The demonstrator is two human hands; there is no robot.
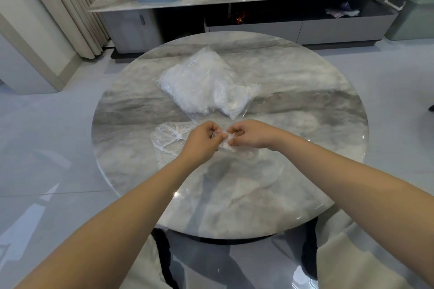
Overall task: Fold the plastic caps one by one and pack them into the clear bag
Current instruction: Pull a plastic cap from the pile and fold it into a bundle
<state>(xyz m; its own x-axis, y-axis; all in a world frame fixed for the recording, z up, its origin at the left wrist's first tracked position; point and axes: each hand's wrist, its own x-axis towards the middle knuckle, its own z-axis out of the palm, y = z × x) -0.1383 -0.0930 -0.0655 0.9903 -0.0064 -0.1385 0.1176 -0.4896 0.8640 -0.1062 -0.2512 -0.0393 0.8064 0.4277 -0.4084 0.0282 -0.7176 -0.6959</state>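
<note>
Both hands meet near the centre of the round marble table, each pinching an end of one small, crumpled plastic cap: the left hand at its nine o'clock, the right hand at its three o'clock. A second cap lies flat just beyond the left hand (its elastic rim puckered). The clear bag, already well stuffed, rests at twelve o'clock. To fold well, keep the film taut, squeeze out air, and crease firmly so it stays compact.
</note>
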